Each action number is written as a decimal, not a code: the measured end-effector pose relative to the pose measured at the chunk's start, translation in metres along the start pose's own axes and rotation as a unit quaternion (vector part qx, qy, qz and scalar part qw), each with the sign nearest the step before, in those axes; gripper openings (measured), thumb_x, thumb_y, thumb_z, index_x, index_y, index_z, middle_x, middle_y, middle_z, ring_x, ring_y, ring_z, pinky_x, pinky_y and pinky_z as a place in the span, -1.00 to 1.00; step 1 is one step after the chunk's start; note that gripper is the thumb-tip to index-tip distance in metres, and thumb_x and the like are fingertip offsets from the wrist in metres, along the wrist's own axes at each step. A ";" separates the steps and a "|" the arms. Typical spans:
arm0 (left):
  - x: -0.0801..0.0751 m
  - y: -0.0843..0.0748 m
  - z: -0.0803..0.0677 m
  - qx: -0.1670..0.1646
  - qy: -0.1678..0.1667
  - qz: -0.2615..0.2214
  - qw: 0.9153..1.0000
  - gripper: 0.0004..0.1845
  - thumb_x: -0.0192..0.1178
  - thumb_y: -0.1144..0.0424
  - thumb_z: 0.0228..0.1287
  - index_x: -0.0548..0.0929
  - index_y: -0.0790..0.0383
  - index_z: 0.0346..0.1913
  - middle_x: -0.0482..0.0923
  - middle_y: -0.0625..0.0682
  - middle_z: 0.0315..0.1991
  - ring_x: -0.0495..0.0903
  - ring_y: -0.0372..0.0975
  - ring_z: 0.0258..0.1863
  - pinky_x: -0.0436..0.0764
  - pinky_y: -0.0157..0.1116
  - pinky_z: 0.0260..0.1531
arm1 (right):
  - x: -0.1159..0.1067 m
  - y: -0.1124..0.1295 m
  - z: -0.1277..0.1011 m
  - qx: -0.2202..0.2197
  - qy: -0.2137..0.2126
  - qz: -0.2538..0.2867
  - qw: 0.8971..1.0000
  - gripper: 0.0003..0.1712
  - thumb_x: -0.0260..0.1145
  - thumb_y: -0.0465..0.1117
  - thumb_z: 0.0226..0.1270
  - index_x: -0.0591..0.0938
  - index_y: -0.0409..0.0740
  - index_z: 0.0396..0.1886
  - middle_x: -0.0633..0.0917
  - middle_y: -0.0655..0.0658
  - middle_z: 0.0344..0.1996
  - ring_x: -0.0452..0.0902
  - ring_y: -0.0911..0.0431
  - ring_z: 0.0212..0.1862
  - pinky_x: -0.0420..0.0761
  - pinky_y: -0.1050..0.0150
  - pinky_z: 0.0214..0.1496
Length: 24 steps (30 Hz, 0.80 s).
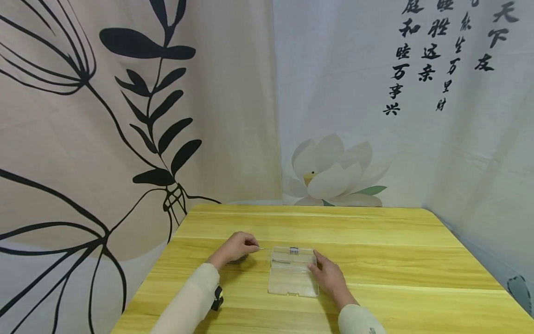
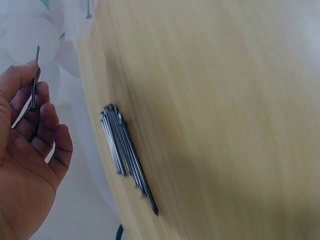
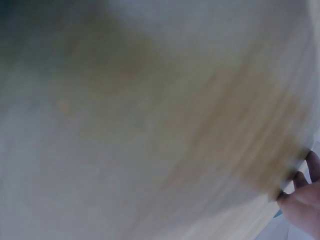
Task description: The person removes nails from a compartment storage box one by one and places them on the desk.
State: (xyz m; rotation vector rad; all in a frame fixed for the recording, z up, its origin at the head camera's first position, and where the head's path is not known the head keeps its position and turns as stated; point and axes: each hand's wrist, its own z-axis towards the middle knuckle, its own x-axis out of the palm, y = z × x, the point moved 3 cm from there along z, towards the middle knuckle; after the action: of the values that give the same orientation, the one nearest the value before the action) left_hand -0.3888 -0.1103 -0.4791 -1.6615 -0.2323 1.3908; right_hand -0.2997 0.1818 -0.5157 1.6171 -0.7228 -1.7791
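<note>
The left hand (image 1: pixel 234 248) pinches 1 thin nail (image 2: pixel 34 80) between its thumb and curled fingers (image 2: pixel 44 112). The nail sticks out toward the clear plastic box (image 1: pixel 292 273), just beside it. A small pile of nails (image 2: pixel 127 155) lies on the yellow worktop (image 1: pixel 396 260) under that hand. The right hand (image 1: pixel 329 277) rests on the box's right edge, its fingers fairly straight.

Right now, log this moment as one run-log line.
left hand: pinches one nail | nail pile: on table | right hand: rests on clear plastic box
</note>
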 end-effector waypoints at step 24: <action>-0.027 0.041 -0.043 -0.009 -0.005 0.023 1.000 -0.89 0.25 0.26 0.39 0.73 0.22 -0.25 0.60 -0.07 -0.37 0.45 -0.27 -0.45 0.47 -0.32 -0.44 | -0.002 0.002 -0.002 0.010 0.008 0.002 1.000 -0.37 0.18 -0.11 0.53 0.33 -0.29 0.46 0.45 -0.43 0.29 0.25 -0.39 0.35 0.26 -0.27 0.31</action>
State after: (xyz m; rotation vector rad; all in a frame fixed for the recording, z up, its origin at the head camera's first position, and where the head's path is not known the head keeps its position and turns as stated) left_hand -0.3774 -0.1727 -0.4938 -1.6860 -0.2137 1.4356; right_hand -0.2978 0.1823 -0.5127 1.6403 -0.7391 -1.7604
